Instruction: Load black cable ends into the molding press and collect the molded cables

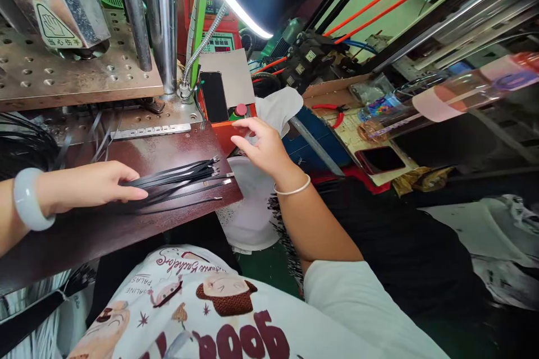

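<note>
Left hand: the person's left hand (99,185) is palm down over the cables at the desk's near side; forefinger and thumb lie on either side of the bundle, but whether this grip pinches it I cannot tell.
Black cables: the flat black cables with small silvery metal ends (185,176) lie on the dark reddish-brown desk (204,146), fanned unevenly, ends toward its right edge.
Right hand: the person's right hand (261,146) is empty, fingers and thumb apart, near the orange-red box (225,130) with its round red button (241,110).
Handling: I would gather the strays, level the metal ends and hold back from the tips, lightly, so nothing bends; the right hand is best kept clear of the button meanwhile.
Warning sticker: the pale triangular sticker with a hand symbol (56,25) reads 当心伤手, "mind your hands".
Shirt print: the white printed T-shirt (269,280) shows "Bachelor" and "PALAS", upside down.
Red control unit: on the red control unit (217,39), the display digits are too small to read surely.
</note>
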### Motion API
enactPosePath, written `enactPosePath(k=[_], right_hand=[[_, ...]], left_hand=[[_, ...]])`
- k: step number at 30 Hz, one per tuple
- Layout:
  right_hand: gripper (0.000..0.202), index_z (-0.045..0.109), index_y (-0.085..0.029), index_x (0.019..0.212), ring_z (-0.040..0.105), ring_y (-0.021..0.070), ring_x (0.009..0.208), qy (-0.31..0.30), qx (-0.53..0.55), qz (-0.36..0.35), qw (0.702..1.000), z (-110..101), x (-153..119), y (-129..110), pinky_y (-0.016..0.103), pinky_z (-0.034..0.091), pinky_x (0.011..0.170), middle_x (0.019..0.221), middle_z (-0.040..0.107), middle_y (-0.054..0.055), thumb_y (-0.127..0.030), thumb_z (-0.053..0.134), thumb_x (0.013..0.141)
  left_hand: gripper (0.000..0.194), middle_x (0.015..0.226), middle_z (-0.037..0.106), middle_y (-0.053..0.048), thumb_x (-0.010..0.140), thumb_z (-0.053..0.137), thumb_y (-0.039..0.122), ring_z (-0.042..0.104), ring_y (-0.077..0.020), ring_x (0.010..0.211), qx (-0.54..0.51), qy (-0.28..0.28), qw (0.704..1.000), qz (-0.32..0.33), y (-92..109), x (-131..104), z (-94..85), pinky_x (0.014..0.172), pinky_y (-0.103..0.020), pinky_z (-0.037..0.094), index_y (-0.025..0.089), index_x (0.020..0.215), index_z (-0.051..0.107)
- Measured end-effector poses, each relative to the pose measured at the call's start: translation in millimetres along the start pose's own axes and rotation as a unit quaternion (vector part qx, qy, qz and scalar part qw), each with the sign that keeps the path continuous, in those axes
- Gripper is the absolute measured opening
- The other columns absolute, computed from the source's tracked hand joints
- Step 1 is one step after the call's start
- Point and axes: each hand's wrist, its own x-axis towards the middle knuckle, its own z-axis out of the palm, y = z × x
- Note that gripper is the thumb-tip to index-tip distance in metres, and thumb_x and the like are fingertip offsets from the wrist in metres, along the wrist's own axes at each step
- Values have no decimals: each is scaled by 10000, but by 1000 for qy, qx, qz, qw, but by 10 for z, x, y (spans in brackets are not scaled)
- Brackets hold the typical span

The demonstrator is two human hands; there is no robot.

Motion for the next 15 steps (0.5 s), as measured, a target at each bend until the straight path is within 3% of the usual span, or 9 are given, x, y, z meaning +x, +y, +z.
enactPosePath(k=[4, 9, 11, 13, 15], right_hand=[[193, 748, -211, 1014, 689, 217, 989, 22, 25, -20, 999, 159, -150, -420, 395, 557, 941, 1002, 767, 62, -277, 575, 958], [304, 737, -202, 1139, 704, 195, 1076, -17, 77, -87, 993, 470, -216, -791, 360, 562, 982, 1136, 770, 85, -237, 462, 1013], [302, 729, -204, 1156, 706, 198, 1080, 0, 88, -63, 994, 496, -213, -777, 368, 562, 989, 1147, 769, 88, -238, 466, 1012], [275, 730, -205, 1141, 709, 205, 1063, 15, 94, -34, 995, 459, -216, -705, 377, 565, 980, 1130, 771, 89, -254, 497, 1003], [243, 734, -205, 1107, 710, 211, 1041, 16, 91, -20, 996, 399, -240, -626, 382, 568, 962, 1097, 773, 88, -267, 533, 986]], left_hand=[[527, 617, 530, -2, 647, 669, 707, 442, -149, 614, -106, -11, 994, 33, 176, 142, -55, 587, -269, 356, 194, 587, 564], [535, 616, 584, -18, 580, 737, 708, 495, -154, 570, -164, -52, 985, 16, 290, 234, -73, 540, -275, 399, 203, 617, 564], [537, 696, 624, -31, 586, 700, 720, 555, -181, 619, -116, -42, 992, 4, 243, 211, -64, 554, -286, 429, 211, 718, 590], [523, 758, 650, -44, 614, 647, 707, 595, -213, 674, -1, 18, 1000, 14, 153, 157, -26, 606, -312, 455, 218, 795, 596], [458, 824, 676, -68, 649, 614, 647, 627, -250, 741, 133, 82, 987, 33, 52, 88, 43, 690, -347, 475, 218, 809, 588]])
